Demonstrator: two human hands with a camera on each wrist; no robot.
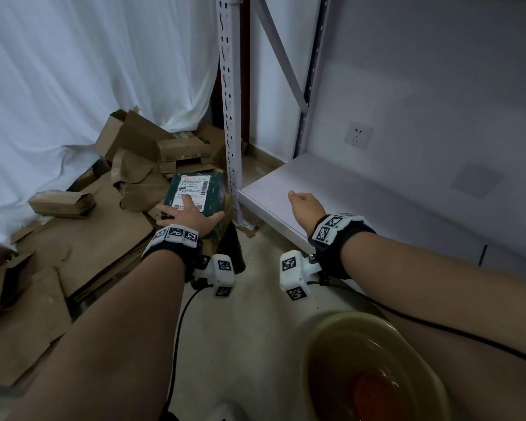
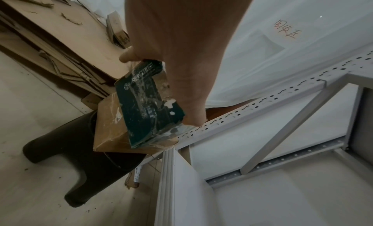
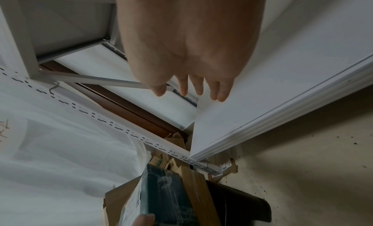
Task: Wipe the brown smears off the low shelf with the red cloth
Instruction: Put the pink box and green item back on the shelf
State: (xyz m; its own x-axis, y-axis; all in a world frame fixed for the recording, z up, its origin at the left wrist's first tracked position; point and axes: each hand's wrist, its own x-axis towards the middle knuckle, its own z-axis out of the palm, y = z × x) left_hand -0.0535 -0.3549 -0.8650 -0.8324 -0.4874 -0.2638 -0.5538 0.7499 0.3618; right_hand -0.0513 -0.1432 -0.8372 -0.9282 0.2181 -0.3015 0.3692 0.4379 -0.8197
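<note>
The left hand (image 1: 192, 215) grips a green box (image 1: 199, 189) set on cardboard (image 1: 104, 226) beside the rack post (image 1: 231, 117), thumb on one side and fingers spread over the label. The right hand (image 1: 305, 205) hangs above the near corner of the low shelf (image 1: 362, 196), fingers straight, slightly apart and holding nothing; whether they touch the board cannot be told.

The red cloth (image 1: 374, 393) appears to lie submerged in the basin (image 1: 325, 338) on the floor, well behind the right hand and close to the body.

No brown smears show on the visible part of the shelf, so the wiping may be done, or the smears lie out of view.

Risks: the box could slide off the loose cardboard on release; an arm drawn back toward the cloth could catch the basin rim or the wrist cable (image 1: 438, 326) and spill water; an unwrung cloth would drip on the floor.
</note>
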